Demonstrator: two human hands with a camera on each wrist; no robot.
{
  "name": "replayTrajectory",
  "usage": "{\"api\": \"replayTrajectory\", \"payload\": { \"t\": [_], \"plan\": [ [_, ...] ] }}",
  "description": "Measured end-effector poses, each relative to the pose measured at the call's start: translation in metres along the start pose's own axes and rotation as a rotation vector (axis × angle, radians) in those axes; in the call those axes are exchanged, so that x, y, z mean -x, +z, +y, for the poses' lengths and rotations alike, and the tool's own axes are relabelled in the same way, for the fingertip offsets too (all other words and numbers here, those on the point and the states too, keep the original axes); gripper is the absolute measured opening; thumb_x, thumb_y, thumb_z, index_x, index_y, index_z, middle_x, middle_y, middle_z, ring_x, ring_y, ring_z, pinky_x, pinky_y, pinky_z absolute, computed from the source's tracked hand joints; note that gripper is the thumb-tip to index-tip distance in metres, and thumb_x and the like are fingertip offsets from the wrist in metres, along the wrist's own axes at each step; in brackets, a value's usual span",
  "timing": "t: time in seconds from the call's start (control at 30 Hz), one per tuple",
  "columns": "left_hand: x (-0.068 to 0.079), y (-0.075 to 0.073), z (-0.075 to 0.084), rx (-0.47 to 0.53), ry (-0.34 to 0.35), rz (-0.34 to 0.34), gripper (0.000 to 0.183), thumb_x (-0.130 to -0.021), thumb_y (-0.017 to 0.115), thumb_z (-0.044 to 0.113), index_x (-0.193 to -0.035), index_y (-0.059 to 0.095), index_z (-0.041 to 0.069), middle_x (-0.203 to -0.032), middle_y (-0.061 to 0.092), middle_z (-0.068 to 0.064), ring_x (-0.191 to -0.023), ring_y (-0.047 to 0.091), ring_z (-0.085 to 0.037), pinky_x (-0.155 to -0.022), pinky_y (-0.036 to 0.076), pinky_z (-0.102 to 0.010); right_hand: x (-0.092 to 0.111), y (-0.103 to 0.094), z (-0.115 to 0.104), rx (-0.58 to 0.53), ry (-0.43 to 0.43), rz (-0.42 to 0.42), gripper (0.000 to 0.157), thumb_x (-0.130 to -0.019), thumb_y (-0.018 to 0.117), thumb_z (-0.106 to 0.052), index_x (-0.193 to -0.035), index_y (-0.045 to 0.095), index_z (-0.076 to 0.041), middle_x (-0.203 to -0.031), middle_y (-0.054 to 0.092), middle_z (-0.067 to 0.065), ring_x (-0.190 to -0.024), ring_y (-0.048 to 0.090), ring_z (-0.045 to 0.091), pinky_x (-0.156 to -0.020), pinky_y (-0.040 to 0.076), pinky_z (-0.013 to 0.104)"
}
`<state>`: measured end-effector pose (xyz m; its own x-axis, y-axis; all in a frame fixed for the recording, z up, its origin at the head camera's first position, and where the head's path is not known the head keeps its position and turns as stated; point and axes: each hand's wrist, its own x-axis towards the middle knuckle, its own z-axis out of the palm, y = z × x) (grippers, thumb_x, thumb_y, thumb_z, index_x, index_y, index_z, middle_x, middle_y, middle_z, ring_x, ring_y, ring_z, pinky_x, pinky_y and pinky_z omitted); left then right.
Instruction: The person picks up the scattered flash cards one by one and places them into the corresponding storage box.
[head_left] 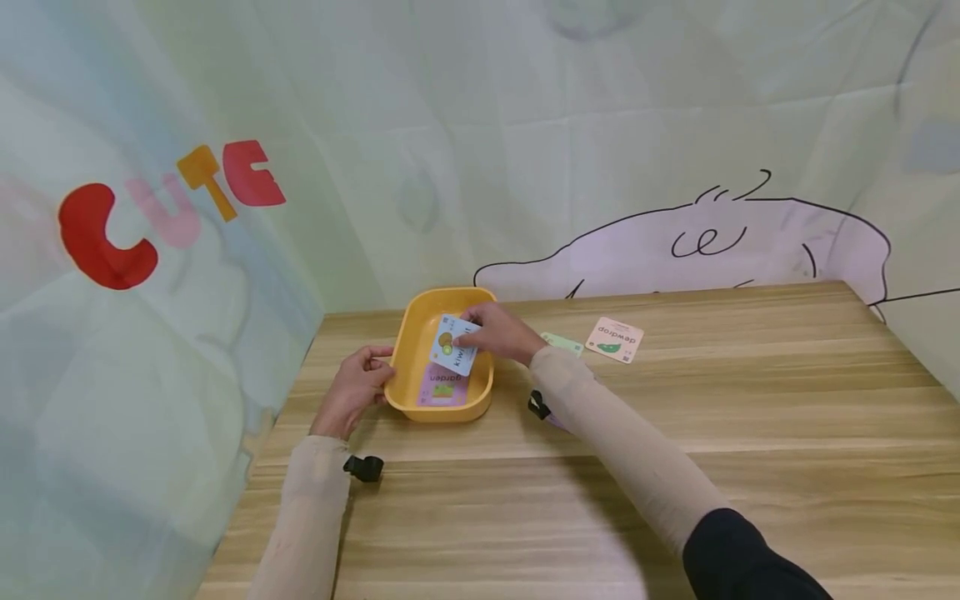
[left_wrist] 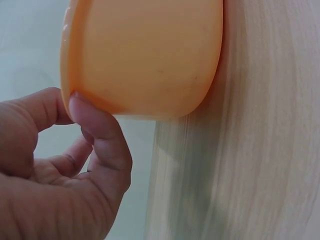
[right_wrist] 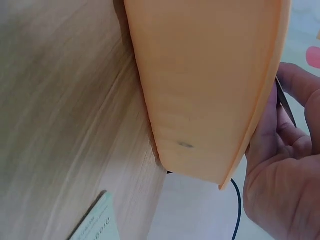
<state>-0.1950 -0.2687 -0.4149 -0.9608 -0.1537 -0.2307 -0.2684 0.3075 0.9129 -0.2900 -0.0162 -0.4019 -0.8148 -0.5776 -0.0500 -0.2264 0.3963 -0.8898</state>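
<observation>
A yellow plastic tray [head_left: 399,379] with raised walls stands at the table's back left. My left hand [head_left: 354,387] pinches its left rim; in the left wrist view the thumb and a finger of that hand [left_wrist: 75,165] meet over the rim's edge. My right hand [head_left: 504,332] reaches across the right wall and holds a light blue kiwi card [head_left: 450,346] over the tray. Seen from the right wrist, the card [right_wrist: 286,102] appears edge-on between thumb and fingers. A purple garden card [head_left: 442,392] lies on the tray's floor, partly covered by the kiwi card.
To the right of the tray, a pink dewdrop card [head_left: 615,340] lies on the wooden table [head_left: 675,433]. A green card [head_left: 562,342] lies beside it, partly hidden by the right arm. A purple card edge shows under the right forearm. A printed curtain [head_left: 600,150] hangs behind the table.
</observation>
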Motion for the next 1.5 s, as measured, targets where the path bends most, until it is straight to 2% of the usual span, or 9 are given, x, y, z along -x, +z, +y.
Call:
{"api": "replayTrajectory", "payload": {
  "t": [0.13,0.4,0.7,1.07,1.5],
  "plan": [
    [0.0,0.001,-0.001,-0.003,-0.001,-0.004,0.039,-0.101,0.056,0.007,-0.14,0.051,0.003,-0.103,0.052,-0.007,-0.077,0.056,-0.016,-0.062,0.053,-0.027,-0.003,0.0,-0.001,0.068,-0.014,-0.007,0.016,-0.09,0.078,-0.02,-0.098,0.07,-0.008,-0.097,0.071,0.003,-0.084,0.066,0.015,-0.072,0.053,0.023],
    [0.001,0.001,-0.001,0.004,-0.009,-0.01,0.039,-0.102,0.056,0.008,-0.14,0.051,0.003,-0.104,0.053,-0.007,-0.076,0.056,-0.016,-0.063,0.053,-0.028,-0.007,0.0,-0.004,0.171,-0.04,-0.052,0.017,-0.091,0.078,-0.023,-0.099,0.071,-0.01,-0.097,0.072,0.002,-0.085,0.065,0.014,-0.074,0.052,0.024],
    [0.0,-0.003,0.0,0.002,0.019,-0.021,0.039,-0.102,0.055,0.009,-0.14,0.05,0.003,-0.107,0.054,-0.01,-0.077,0.058,-0.017,-0.063,0.053,-0.028,-0.013,-0.002,-0.006,0.123,0.002,-0.067,0.019,-0.092,0.077,-0.024,-0.102,0.069,-0.01,-0.098,0.073,0.001,-0.089,0.065,0.014,-0.077,0.052,0.024],
    [0.002,-0.001,0.001,0.017,-0.001,-0.027,0.039,-0.103,0.055,0.008,-0.141,0.05,0.002,-0.107,0.053,-0.01,-0.078,0.058,-0.018,-0.062,0.053,-0.027,-0.012,-0.001,-0.002,0.115,0.004,-0.071,0.019,-0.089,0.08,-0.026,-0.097,0.071,-0.012,-0.094,0.075,-0.001,-0.087,0.062,0.014,-0.075,0.047,0.024],
    [0.003,0.0,0.003,0.011,-0.011,-0.031,0.04,-0.103,0.055,0.009,-0.142,0.05,0.003,-0.107,0.053,-0.009,-0.077,0.057,-0.015,-0.064,0.053,-0.026,-0.013,-0.001,-0.002,0.111,0.029,-0.074,0.021,-0.088,0.081,-0.028,-0.098,0.072,-0.012,-0.093,0.075,-0.002,-0.085,0.065,0.014,-0.073,0.049,0.023]
  ]
}}
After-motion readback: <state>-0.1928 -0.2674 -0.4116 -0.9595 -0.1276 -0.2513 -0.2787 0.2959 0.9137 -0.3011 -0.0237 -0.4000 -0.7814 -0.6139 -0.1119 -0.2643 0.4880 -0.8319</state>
